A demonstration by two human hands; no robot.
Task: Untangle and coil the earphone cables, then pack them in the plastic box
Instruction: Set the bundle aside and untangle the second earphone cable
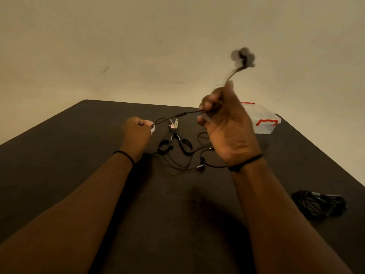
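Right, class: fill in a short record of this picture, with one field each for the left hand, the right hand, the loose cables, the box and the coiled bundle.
left hand: low over the table, pinches one end of a taut cable
right hand: raised, grips the same cable; blurred earbuds stick up above it
loose cables: tangled on the table between the hands
box: clear, red handles, far right of the table
coiled bundle: black, near right edge

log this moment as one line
left hand: pinches cable | right hand: grips cable, raised | box: shut, far right
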